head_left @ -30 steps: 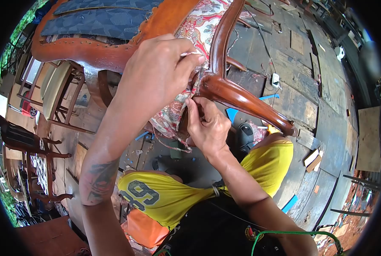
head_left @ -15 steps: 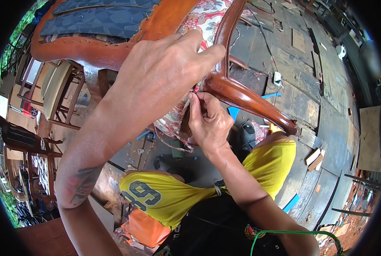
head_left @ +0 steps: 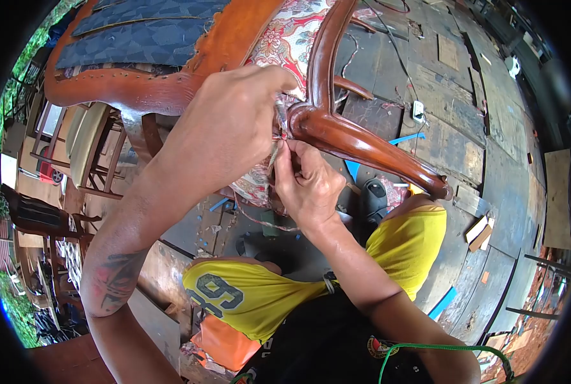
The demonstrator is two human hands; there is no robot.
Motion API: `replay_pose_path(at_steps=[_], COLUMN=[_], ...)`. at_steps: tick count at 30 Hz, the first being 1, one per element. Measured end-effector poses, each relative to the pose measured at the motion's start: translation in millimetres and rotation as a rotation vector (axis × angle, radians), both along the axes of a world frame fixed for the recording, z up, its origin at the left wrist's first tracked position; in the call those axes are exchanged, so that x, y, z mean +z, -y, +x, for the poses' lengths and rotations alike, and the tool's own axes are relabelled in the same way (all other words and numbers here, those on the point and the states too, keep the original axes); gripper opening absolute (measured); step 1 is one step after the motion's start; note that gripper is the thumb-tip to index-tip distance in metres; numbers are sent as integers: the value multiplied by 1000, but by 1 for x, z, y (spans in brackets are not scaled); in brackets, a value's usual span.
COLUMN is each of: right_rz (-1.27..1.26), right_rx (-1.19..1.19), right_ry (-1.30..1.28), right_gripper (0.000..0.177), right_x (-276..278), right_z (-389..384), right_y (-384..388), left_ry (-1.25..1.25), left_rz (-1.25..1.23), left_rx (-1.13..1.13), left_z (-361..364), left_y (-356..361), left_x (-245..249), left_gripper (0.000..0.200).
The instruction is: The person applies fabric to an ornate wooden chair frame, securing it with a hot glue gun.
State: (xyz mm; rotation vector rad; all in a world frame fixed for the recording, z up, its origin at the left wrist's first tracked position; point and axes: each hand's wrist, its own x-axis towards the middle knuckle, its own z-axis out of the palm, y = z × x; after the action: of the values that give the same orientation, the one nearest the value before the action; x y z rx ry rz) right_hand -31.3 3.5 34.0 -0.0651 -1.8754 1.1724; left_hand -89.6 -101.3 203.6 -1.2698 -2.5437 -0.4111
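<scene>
A carved wooden chair frame (head_left: 369, 147) lies tipped in front of me, its glossy curved leg pointing lower right. Red-and-white floral fabric (head_left: 289, 41) covers a panel inside the frame. My left hand (head_left: 231, 118) reaches over the frame with its fingers curled down on the fabric's edge by the leg joint; its fingertips are mostly hidden. Just below, my right hand (head_left: 311, 182) pinches the same fabric strip between thumb and forefinger. Loose floral fabric (head_left: 253, 185) and a thin fabric-covered cord (head_left: 266, 223) hang beneath the hands.
Blue patterned strips (head_left: 138, 38) cross the chair's frame at upper left. Other chairs (head_left: 87, 147) stand on the left. A white power socket (head_left: 417, 111) with a cable, blue scraps (head_left: 442, 303) and wood offcuts (head_left: 479, 233) lie on the plank floor. An orange piece (head_left: 225, 342) is below.
My left fingers have drawn back from the wooden rail and curled in, exposing more fabric by the joint. Both hands shifted slightly left. The hanging cord has swung right.
</scene>
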Motion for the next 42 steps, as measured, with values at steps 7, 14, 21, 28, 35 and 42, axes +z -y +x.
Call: replay_pose_path(at_steps=[7,14,21,28,35,42], right_rz=[0,5,14,19,8,-1], right_rx=[25,19,4,10,17,19], right_ry=[-34,-34,-50,-44,-48,-60], right_gripper=[9,9,10,12,12,13], right_x=[-1,-1,-3,-3,-4,-4], right_z=[1,1,1,1,0,0], right_y=[-2,-2,-1,-1,0,0], left_ry=[155,-25,-59,-136,-171,-34], left_rz=[-30,-89,-307,-389,-390,-214], left_rx=[145,168,71,-14,-38,24], left_z=[11,21,16,10,10,15], left_y=[15,17,9,12,14,15], left_x=[28,5,26,30,23,4], left_gripper=[11,12,13,14,13,9])
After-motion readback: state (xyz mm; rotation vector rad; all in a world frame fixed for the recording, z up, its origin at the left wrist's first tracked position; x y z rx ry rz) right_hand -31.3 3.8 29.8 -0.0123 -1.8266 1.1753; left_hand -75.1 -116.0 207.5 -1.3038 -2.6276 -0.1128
